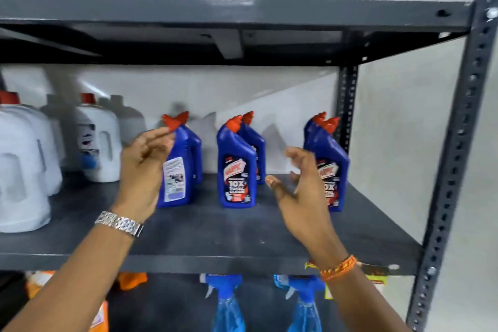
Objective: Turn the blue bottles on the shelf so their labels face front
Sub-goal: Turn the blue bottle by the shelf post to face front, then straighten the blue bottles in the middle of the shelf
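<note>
Blue bottles with red caps stand in three pairs on the dark shelf (215, 229). The left front bottle (176, 175) shows its white back label. The middle front bottle (236, 170) shows its front label, and so does the right front bottle (332, 170). A second bottle stands behind each one. My left hand (142, 167) is open, fingers spread, right beside the left front bottle and partly covering it. My right hand (301, 191) is open and blurred, in the gap between the middle and right bottles, holding nothing.
White jugs (24, 170) with red caps fill the shelf's left side. The shelf above (242, 16) carries perforated baskets. A grey upright post (458, 156) bounds the right side. Blue spray bottles (229, 302) and orange packs sit on the shelf below.
</note>
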The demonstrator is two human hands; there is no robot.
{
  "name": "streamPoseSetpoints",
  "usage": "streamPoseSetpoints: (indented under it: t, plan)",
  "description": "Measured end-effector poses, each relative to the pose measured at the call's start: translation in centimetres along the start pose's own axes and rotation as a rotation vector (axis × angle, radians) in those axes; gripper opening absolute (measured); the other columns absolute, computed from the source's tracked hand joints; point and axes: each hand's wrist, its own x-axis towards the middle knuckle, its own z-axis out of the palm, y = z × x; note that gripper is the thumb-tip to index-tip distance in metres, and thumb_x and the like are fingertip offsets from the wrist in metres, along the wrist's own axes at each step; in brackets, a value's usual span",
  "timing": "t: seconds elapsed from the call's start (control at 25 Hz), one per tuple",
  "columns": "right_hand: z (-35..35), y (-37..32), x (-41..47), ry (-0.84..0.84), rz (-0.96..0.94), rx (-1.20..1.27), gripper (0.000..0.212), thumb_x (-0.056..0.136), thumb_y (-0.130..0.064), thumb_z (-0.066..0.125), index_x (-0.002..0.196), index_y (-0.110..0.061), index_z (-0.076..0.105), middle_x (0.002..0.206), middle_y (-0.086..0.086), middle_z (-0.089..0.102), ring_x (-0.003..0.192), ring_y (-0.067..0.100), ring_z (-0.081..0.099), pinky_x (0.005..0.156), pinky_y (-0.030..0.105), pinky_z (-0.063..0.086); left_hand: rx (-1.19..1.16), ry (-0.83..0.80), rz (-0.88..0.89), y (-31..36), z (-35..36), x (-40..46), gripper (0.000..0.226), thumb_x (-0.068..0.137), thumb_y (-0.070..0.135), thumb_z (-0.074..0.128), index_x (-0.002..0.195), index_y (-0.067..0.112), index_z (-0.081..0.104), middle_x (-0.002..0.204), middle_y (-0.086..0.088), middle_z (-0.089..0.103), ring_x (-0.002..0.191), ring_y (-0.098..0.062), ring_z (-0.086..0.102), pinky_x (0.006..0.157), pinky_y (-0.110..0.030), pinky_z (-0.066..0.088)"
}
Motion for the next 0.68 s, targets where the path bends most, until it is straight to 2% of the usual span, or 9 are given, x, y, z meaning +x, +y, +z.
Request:
streamPoseSetpoints:
  t: [0.04, 0.08, 0.16, 0.24, 0.32, 0.36, 0.48, 0.56, 0.68]
  plan:
    - [2.9, -0.5, -0.4, -0.106, 0.081, 0.154, 0.050, 0.078, -0.004, 0.073, 0.119, -0.026, 0.053, 0.111, -0.018, 0.063, 0.098, -0.008, 0.059, 0.089, 0.014, 0.050, 0.070, 0.101, 0.014, -0.6, -2.2, 1.0, 0.030, 0.092, -0.004, 0.056, 0.121, 0.000, 0.065, 0.105, -0.008, 0.072, 0.094, -0.009, 0.067, 0.087, -0.015, 0.051]
    - [5.8, -0.6, -0.6, -0.196, 0.138, 0.240, 0.048, 0.077, -0.001, 0.072, 0.115, -0.025, 0.054, 0.104, -0.020, 0.064, 0.091, -0.007, 0.060, 0.085, 0.014, 0.051, 0.138, 0.159, 0.016, -1.3, -3.9, 2.0, 0.033, 0.091, -0.007, 0.054, 0.123, -0.006, 0.062, 0.103, -0.009, 0.070, 0.091, -0.007, 0.065, 0.085, -0.013, 0.050]
    - [11.4, -0.6, -0.2, -0.350, 0.191, 0.235, 0.053, 0.082, 0.003, 0.072, 0.125, -0.016, 0.049, 0.115, -0.011, 0.060, 0.107, 0.006, 0.059, 0.094, 0.019, 0.050, 0.237, 0.165, -0.039, -3.0, -5.7, 3.9, 0.036, 0.091, -0.009, 0.053, 0.127, -0.011, 0.058, 0.105, -0.012, 0.066, 0.086, -0.005, 0.061, 0.081, -0.009, 0.048]
    - [16.0, -0.2, 1.0, -0.430, 0.253, 0.174, 0.061, 0.082, 0.001, 0.074, 0.133, -0.004, 0.042, 0.129, 0.008, 0.060, 0.122, 0.023, 0.059, 0.102, 0.032, 0.051, 0.259, 0.066, -0.142, -4.6, -6.2, 5.4, 0.036, 0.093, -0.005, 0.056, 0.128, -0.007, 0.056, 0.105, -0.011, 0.065, 0.089, -0.010, 0.060, 0.079, -0.008, 0.047]
    - [19.6, 0.3, 2.7, -0.404, 0.287, 0.034, 0.060, 0.076, -0.003, 0.079, 0.124, -0.004, 0.043, 0.124, 0.016, 0.065, 0.116, 0.032, 0.064, 0.099, 0.047, 0.054, 0.252, -0.062, -0.217, -5.6, -6.3, 6.5, 0.032, 0.093, 0.002, 0.060, 0.125, 0.002, 0.056, 0.111, -0.011, 0.065, 0.101, -0.019, 0.060, 0.083, -0.018, 0.048]
    - [20.8, 0.7, 3.5, -0.382, 0.319, -0.018, 0.059, 0.073, -0.002, 0.080, 0.120, -0.006, 0.044, 0.121, 0.016, 0.067, 0.112, 0.033, 0.066, 0.096, 0.049, 0.056, 0.255, -0.115, -0.237, -6.0, -6.3, 7.0, 0.026, 0.093, 0.005, 0.061, 0.119, 0.003, 0.057, 0.110, -0.012, 0.067, 0.103, -0.023, 0.061, 0.084, -0.024, 0.050]
    - [23.0, 1.6, 5.0, -0.392, 0.486, 0.021, 0.063, 0.066, 0.013, 0.076, 0.121, -0.005, 0.051, 0.122, 0.019, 0.069, 0.112, 0.035, 0.067, 0.095, 0.052, 0.057, 0.320, -0.179, -0.226, -7.2, -6.6, 8.0, 0.026, 0.092, 0.010, 0.064, 0.113, -0.005, 0.062, 0.112, -0.024, 0.072, 0.103, -0.037, 0.069, 0.094, -0.046, 0.055]
    - [23.5, 2.2, 5.3, -0.439, 0.489, 0.009, 0.062, 0.065, 0.019, 0.074, 0.121, -0.001, 0.060, 0.121, 0.020, 0.072, 0.113, 0.037, 0.068, 0.096, 0.053, 0.057, 0.324, -0.193, -0.216, -7.6, -7.1, 8.1, 0.028, 0.091, 0.014, 0.066, 0.113, -0.003, 0.063, 0.113, -0.026, 0.071, 0.106, -0.043, 0.068, 0.094, -0.056, 0.054]
    - [23.2, 2.1, 5.3, -0.465, 0.440, 0.054, 0.061, 0.067, 0.014, 0.080, 0.124, 0.002, 0.062, 0.123, 0.021, 0.071, 0.115, 0.036, 0.068, 0.102, 0.052, 0.054, 0.282, -0.215, -0.182, -7.1, -7.9, 8.1, 0.028, 0.090, 0.017, 0.068, 0.112, 0.000, 0.065, 0.110, -0.024, 0.072, 0.103, -0.041, 0.070, 0.093, -0.058, 0.054]
